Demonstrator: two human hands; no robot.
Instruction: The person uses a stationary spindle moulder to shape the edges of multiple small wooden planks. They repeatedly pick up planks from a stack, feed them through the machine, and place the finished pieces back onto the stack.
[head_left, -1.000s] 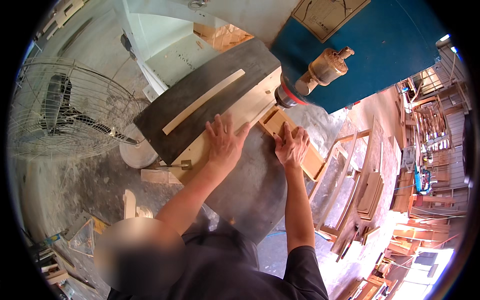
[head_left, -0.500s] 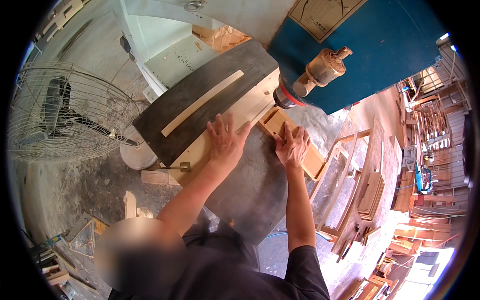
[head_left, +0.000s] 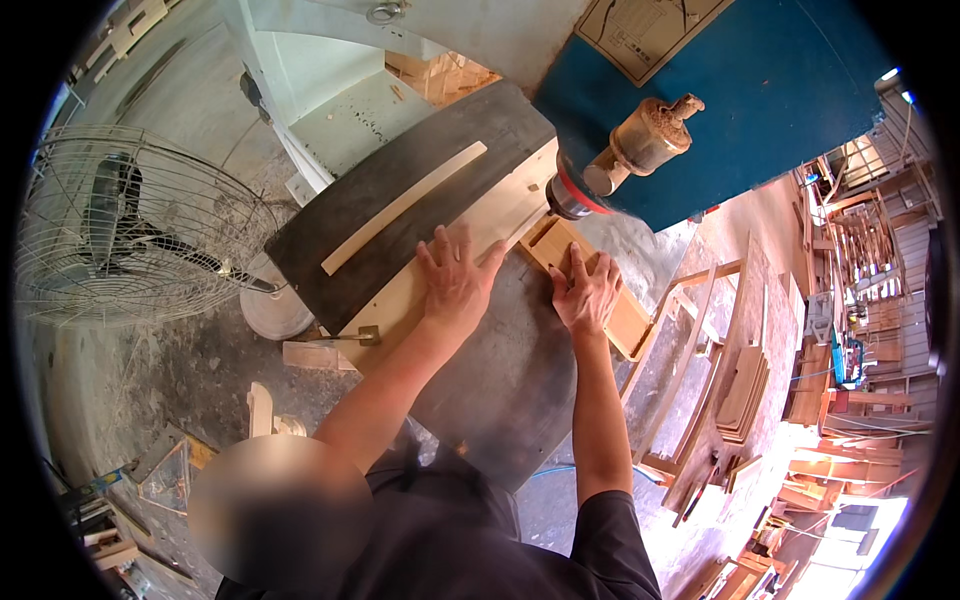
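My left hand [head_left: 455, 290] lies with fingers spread on a pale wooden board [head_left: 398, 317] along the dark machine table. My right hand [head_left: 585, 298] rests with fingers apart on a light-brown, grooved wooden piece [head_left: 627, 324], whose far end sits beside a black-and-red cutter head [head_left: 570, 190]. A rusty cylindrical fitting [head_left: 642, 140] stands above that head. A thin pale strip [head_left: 400, 208] lies on the dark upper panel [head_left: 310, 263], ahead of my left hand. The metal table surface [head_left: 485, 410] shows between my forearms.
A wire-cage fan [head_left: 120, 215] stands at the left, near offcuts [head_left: 310, 354]. A blue machine housing [head_left: 750, 95] rises at top right, beside a pale machine body [head_left: 335, 120]. A bench with frames and stacked boards [head_left: 740, 390] is at the right, with timber racks [head_left: 865, 320] behind.
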